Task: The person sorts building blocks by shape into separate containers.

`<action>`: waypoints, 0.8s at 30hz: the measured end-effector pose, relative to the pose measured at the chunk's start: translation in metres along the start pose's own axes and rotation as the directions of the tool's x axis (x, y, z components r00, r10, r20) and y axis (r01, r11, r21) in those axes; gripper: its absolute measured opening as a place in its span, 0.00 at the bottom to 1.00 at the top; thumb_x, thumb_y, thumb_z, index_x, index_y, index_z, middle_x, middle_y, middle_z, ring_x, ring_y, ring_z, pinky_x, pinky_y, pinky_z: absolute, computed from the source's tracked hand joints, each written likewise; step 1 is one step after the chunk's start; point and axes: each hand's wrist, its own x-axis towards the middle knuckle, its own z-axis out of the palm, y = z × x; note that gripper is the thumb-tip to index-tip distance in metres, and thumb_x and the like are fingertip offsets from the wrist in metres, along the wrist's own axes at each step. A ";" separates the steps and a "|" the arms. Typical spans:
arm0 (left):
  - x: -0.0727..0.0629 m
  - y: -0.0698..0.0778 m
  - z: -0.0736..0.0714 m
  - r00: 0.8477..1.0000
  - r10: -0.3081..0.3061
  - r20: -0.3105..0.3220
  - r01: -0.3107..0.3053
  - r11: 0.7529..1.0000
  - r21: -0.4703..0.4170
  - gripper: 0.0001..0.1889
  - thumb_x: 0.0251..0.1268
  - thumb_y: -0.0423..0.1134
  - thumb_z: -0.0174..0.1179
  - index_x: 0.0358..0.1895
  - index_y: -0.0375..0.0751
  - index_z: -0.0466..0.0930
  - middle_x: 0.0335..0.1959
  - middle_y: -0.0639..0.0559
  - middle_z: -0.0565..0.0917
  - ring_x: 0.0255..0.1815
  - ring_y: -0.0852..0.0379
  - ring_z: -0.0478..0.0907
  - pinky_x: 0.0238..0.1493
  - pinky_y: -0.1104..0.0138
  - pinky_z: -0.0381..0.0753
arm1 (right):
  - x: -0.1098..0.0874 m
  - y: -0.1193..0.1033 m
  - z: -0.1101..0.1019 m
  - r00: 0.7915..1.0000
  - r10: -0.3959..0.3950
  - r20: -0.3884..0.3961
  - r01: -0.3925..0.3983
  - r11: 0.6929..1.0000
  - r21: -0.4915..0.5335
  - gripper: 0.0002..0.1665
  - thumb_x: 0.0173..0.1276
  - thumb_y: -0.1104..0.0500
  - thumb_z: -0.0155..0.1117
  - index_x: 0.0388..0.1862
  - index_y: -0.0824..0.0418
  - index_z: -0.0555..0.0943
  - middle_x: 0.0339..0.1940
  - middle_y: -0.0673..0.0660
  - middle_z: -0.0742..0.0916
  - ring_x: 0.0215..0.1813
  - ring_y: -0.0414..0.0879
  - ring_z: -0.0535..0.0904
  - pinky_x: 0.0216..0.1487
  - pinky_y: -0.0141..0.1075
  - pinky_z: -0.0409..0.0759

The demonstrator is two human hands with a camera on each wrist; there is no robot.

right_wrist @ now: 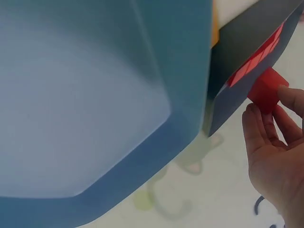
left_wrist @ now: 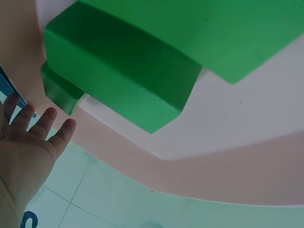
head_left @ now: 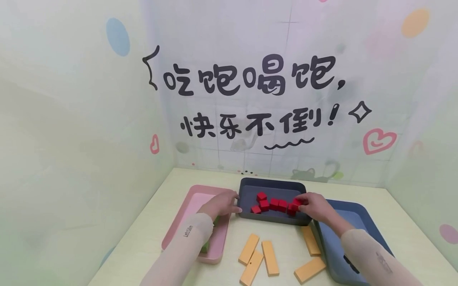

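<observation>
My right hand (head_left: 316,206) pinches a red cube (right_wrist: 269,90) between thumb and fingers at the right end of the dark grey tray (head_left: 273,218). Several other red cubes (head_left: 274,204) lie inside that tray, most of them in a rough row. At the tray's left end is my left hand (head_left: 222,203), above the right side of the pink tray (head_left: 200,200). Its fingers reach out with nothing between them, as the left wrist view (left_wrist: 28,147) also shows. Green blocks (left_wrist: 114,66) lie in the pink tray, largely hidden by the left forearm in the head view.
Several yellow wooden blocks (head_left: 270,258) lie on the table in front of the dark tray, two overlapping. A blue tray (head_left: 340,238) stands at the right, partly under the right forearm. Printed walls (head_left: 229,159) enclose the table at the back and sides.
</observation>
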 end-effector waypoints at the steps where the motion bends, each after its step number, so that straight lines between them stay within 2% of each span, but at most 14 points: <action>1: 0.000 0.000 0.000 1.000 0.001 0.000 -0.001 1.000 0.000 0.29 0.63 0.50 0.68 0.64 0.41 0.76 0.55 0.48 0.81 0.43 0.56 0.75 0.58 0.60 0.77 | 0.001 0.003 -0.001 1.000 0.001 0.000 -0.001 1.000 -0.010 0.19 0.63 0.68 0.62 0.53 0.72 0.82 0.44 0.62 0.86 0.40 0.50 0.81 0.41 0.44 0.82; 5: 0.000 -0.001 0.000 1.000 0.008 0.000 -0.008 1.000 -0.007 0.29 0.63 0.50 0.69 0.64 0.41 0.76 0.53 0.48 0.81 0.42 0.56 0.75 0.56 0.60 0.77 | 0.004 0.013 -0.003 1.000 -0.002 0.004 0.002 0.998 -0.065 0.19 0.62 0.67 0.62 0.51 0.74 0.83 0.44 0.65 0.87 0.42 0.55 0.81 0.44 0.49 0.82; 9: -0.002 -0.001 0.000 1.000 0.017 -0.004 -0.017 1.000 -0.003 0.29 0.63 0.50 0.68 0.64 0.41 0.75 0.54 0.48 0.81 0.44 0.57 0.75 0.58 0.60 0.76 | 0.007 0.019 -0.001 1.000 0.009 0.012 -0.008 0.996 -0.094 0.17 0.61 0.68 0.62 0.49 0.74 0.83 0.43 0.65 0.87 0.43 0.56 0.82 0.48 0.52 0.81; 20: -0.003 0.001 -0.001 1.000 0.022 -0.004 -0.021 1.000 0.016 0.29 0.64 0.51 0.67 0.65 0.42 0.75 0.56 0.47 0.80 0.51 0.54 0.76 0.62 0.58 0.74 | 0.018 0.022 0.005 1.000 0.027 0.016 -0.025 0.992 -0.126 0.18 0.63 0.69 0.61 0.51 0.73 0.83 0.46 0.66 0.86 0.47 0.59 0.81 0.50 0.53 0.80; 24: -0.002 -0.002 0.000 1.000 0.015 -0.009 -0.015 1.000 0.002 0.29 0.63 0.51 0.68 0.64 0.41 0.75 0.52 0.49 0.81 0.47 0.55 0.77 0.59 0.58 0.76 | 0.017 0.023 0.001 0.999 0.036 0.014 -0.033 0.987 -0.158 0.18 0.60 0.70 0.60 0.50 0.73 0.83 0.44 0.66 0.86 0.44 0.58 0.81 0.49 0.54 0.80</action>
